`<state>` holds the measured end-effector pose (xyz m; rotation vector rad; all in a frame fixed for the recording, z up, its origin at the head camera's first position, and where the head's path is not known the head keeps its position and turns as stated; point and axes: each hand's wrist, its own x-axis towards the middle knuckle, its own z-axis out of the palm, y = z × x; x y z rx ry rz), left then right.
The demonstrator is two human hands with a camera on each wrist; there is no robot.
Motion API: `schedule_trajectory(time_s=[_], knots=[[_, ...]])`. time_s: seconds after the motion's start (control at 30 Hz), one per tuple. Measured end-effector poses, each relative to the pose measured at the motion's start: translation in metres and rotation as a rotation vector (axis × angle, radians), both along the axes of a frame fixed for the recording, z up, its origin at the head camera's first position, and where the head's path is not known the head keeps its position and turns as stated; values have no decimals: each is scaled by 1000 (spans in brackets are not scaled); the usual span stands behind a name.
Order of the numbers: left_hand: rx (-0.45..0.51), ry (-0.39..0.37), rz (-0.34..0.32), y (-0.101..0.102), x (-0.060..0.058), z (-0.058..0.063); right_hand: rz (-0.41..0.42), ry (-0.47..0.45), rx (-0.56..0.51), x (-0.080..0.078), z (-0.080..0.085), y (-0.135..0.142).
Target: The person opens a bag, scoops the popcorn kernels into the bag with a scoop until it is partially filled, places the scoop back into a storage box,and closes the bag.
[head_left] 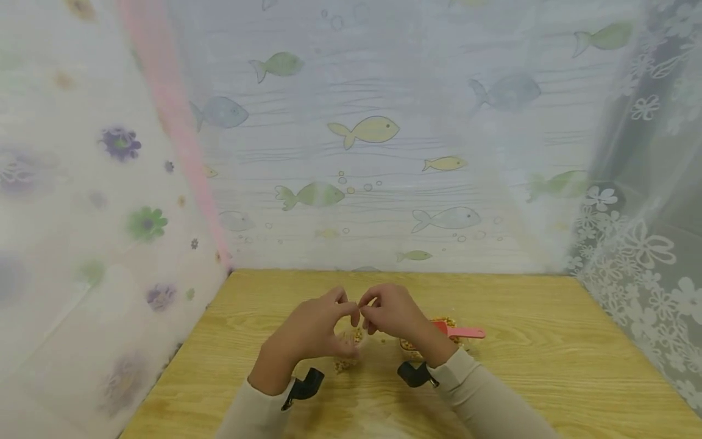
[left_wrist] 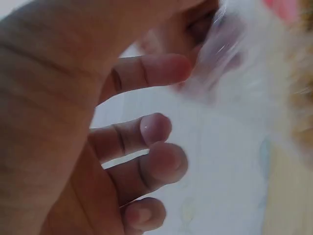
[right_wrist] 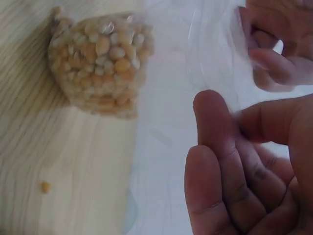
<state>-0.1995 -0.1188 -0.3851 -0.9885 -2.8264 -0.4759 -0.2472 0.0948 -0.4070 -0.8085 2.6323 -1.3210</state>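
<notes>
A clear plastic bag (right_wrist: pixel 161 68) hangs between my two hands, its lower part filled with yellow and pale corn kernels (right_wrist: pixel 107 56). My right hand (head_left: pixel 392 310) pinches the bag's thin upper plastic between thumb and fingertips. Opposite it, my left hand (head_left: pixel 315 326) curves its thumb and index finger around the bag's upper part. In the left wrist view, the index fingertip (left_wrist: pixel 173 68) lies at the plastic while the other fingers curl loosely below. From the head view, the left thumb partly covers the filled end.
Right of the bag stands a container (head_left: pixel 406 349) of kernels with a pink scoop (head_left: pixel 466 333) in it, partly hidden by my right forearm. A loose kernel (right_wrist: pixel 45 187) lies on the wooden table (head_left: pixel 526 347). Patterned sheets (head_left: pixel 384 79) hang around the table.
</notes>
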Motion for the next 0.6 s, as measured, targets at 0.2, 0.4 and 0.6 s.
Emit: schedule_trajectory(time_s=[0.2, 0.4, 0.6], knots=[[-68, 163, -24, 2, 13, -20, -61, -126, -96, 1, 0, 0], [1, 262, -21, -8, 19, -26, -87, -135, -89, 4, 3, 2], [81, 242, 47, -23, 22, -15, -83, -133, -60, 12, 10, 5]])
